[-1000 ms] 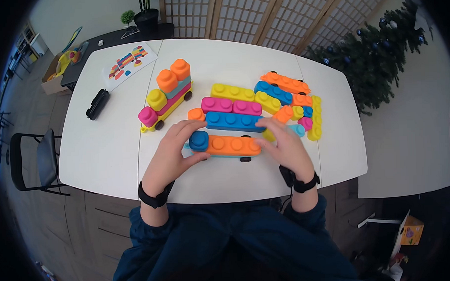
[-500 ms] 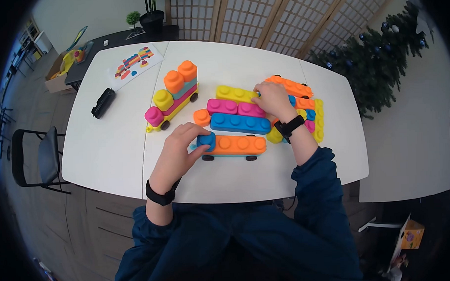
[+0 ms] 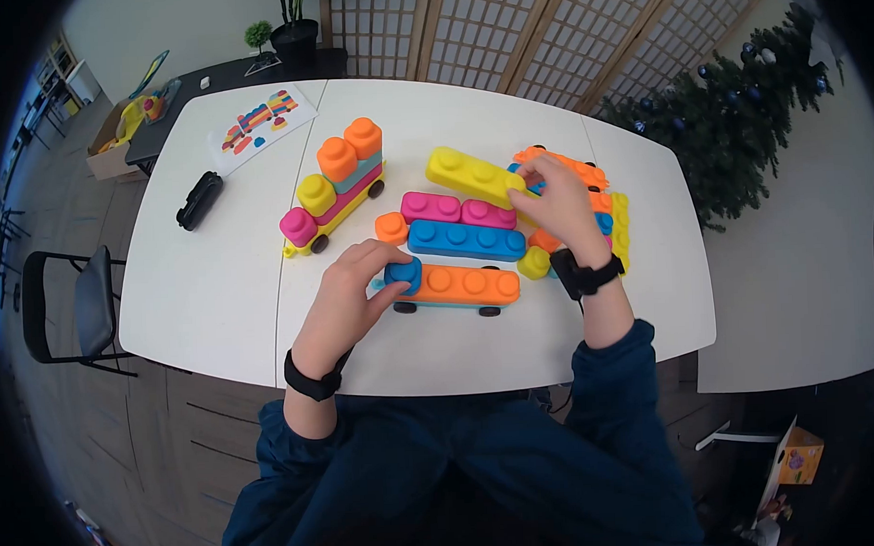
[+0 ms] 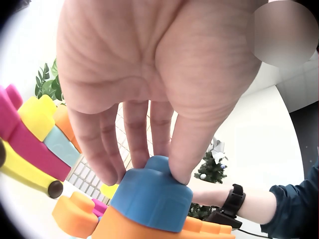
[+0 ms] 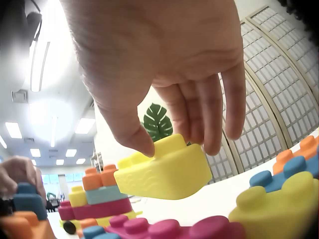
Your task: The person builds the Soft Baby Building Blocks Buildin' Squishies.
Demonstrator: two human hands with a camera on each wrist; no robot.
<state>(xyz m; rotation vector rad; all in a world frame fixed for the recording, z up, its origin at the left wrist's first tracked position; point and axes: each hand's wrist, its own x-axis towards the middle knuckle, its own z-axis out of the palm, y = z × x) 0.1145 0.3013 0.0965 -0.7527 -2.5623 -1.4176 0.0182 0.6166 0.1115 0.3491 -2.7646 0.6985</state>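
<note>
Yellow block point(image 3: 470, 176) pinched, yellow things point(image 3: 127, 123) in box point(image 3: 114, 167)

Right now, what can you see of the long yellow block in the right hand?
The long yellow block looks like smooth plastic, with rounded edges and a row of studs on top. The right hand pinches its right end. Studs up, it slants and seems lifted above the white table, beyond the pink blocks.

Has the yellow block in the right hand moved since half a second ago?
Yes: in the head view, against the middle pink blocks, which stayed put, the yellow block has shifted right, its left end swinging away from them.
</note>
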